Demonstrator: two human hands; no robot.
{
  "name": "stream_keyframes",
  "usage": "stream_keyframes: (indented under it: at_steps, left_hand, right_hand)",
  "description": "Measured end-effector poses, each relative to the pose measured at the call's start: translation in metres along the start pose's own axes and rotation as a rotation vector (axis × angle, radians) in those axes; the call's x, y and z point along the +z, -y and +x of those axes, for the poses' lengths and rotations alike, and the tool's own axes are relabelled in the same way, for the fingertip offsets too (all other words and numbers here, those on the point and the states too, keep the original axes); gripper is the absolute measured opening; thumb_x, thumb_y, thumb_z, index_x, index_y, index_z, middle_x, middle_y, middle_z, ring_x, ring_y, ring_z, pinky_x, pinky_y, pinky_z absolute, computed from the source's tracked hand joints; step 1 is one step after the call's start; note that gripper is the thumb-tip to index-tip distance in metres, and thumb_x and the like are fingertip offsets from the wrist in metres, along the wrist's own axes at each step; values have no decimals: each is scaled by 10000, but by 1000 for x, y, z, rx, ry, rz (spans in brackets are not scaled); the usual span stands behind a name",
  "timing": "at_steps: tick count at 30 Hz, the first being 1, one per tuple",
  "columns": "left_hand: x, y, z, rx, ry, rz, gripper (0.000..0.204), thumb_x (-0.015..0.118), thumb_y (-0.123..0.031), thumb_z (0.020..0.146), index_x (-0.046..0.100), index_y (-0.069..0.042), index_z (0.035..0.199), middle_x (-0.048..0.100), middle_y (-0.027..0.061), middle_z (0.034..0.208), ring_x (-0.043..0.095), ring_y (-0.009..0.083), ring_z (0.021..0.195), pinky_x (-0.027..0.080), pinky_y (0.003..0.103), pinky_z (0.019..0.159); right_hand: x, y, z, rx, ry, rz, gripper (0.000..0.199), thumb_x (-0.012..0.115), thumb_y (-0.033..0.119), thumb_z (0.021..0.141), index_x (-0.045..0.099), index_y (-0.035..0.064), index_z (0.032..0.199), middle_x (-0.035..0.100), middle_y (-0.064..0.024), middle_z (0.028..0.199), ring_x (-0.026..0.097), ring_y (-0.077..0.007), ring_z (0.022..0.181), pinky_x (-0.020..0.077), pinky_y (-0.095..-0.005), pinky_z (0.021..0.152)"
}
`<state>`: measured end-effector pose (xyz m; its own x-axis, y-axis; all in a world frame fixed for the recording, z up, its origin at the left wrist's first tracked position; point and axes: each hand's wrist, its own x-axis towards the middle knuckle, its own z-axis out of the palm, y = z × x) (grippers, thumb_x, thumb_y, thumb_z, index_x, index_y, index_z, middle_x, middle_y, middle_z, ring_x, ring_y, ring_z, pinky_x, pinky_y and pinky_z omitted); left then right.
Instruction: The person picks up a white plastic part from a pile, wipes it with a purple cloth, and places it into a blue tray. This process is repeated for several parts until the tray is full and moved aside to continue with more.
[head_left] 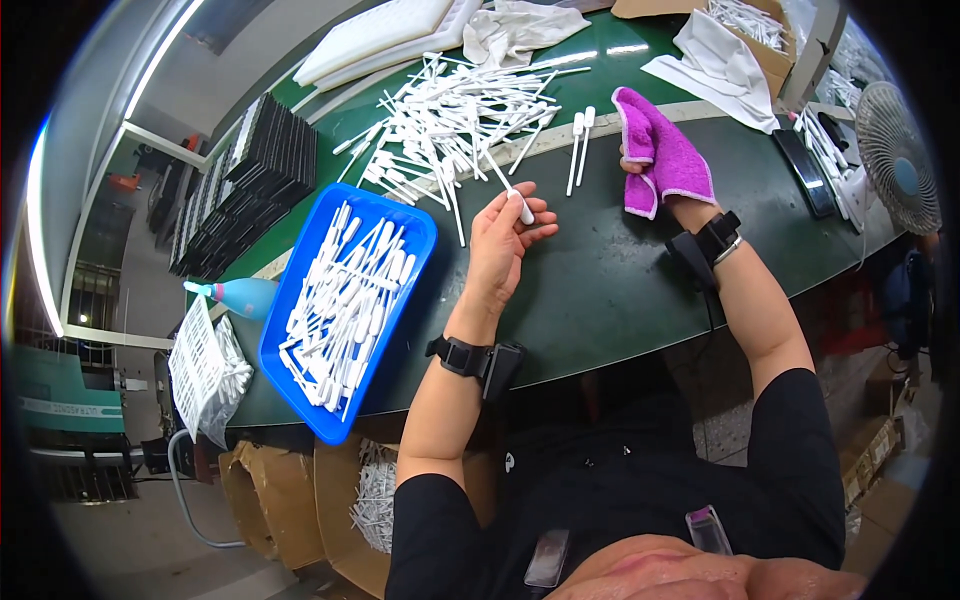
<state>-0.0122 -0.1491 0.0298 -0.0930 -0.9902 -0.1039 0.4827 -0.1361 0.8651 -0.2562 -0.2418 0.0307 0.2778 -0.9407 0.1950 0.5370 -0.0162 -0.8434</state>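
Observation:
My left hand (497,240) pinches a thin white stick (526,212) by its thick rounded end, thumb and fingers closed on it. The stick's slim part points up toward a loose pile of similar white sticks (465,110) on the far side of the table. In my right hand (690,212) is a bunched purple cloth (682,165) with pale edging, which hides most of the fingers. Two more white sticks (580,145) lie side by side between my hands. Left of my left forearm, a blue tray (424,240) holds many such sticks.
A dark phone (802,172) and small fan (888,155) stand at the right. Black stacked trays (250,170), a light-blue squeeze bottle (250,297) and a bagged bundle (205,370) are leftward. White cloths (715,65) and foam boards (380,38) lie at the back.

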Motion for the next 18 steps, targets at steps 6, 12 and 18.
stream_keyframes:
  at_steps: [6,12,18]
  left_hand:
    - [3,0,-2,-55,2,-2,323,460,-214,992,514,31,1195,627,78,917,638,164,786,555,311,727]
    - [2,-4,-2,-38,12,48,332,447,-228,995,512,19,1206,621,71,917,629,147,736,551,290,632]
    - [16,-5,-5,-38,49,65,320,443,-238,995,521,1,1193,595,47,868,559,98,623,470,228,485]
  right_hand:
    - [1,-2,1,-2,19,-12,450,366,49,968,401,97,1414,417,-9,740,410,-117,569,383,-241,522]
    - [17,0,-2,-51,-85,-173,433,390,140,987,391,83,1416,396,14,715,380,-95,584,372,-220,528]
    - [45,4,2,222,-176,66,272,563,290,949,578,56,1087,482,19,754,477,-91,613,401,-234,529]
